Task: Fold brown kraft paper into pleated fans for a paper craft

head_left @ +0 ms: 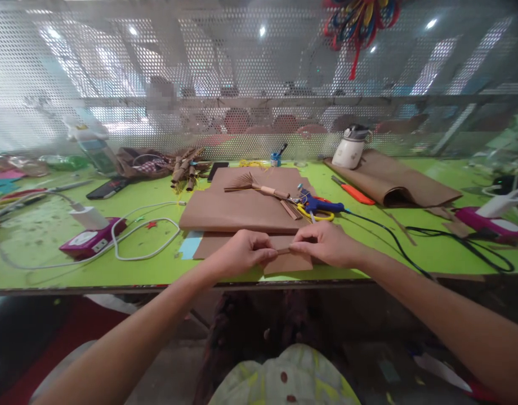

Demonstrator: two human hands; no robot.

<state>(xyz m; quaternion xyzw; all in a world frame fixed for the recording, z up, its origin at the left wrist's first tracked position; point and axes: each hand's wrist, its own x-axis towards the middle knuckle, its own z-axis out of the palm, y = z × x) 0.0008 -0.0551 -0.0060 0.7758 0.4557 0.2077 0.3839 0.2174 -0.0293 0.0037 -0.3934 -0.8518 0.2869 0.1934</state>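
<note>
Between my two hands a narrow strip of brown paper (283, 251) is stretched, close to the table's front edge. My left hand (249, 251) pinches its left end, and my right hand (322, 243) pinches the other. Under and behind them lie folded sheets of brown kraft paper (229, 209). A small brown paper broom shape (263, 188) with a fringed end rests on those sheets. Just beyond my right hand sit a blue glue gun (326, 204) with a black cord and yellow-handled scissors (313, 215).
An orange cutter (355, 191) and a white bottle (349, 149) on rolled brown paper (406, 183) stand at the right. Purple power sockets (90, 241) with a white cable are at the left. Behind are a bundle of brown paper rolls (186, 169), phones and a perforated screen (242, 67).
</note>
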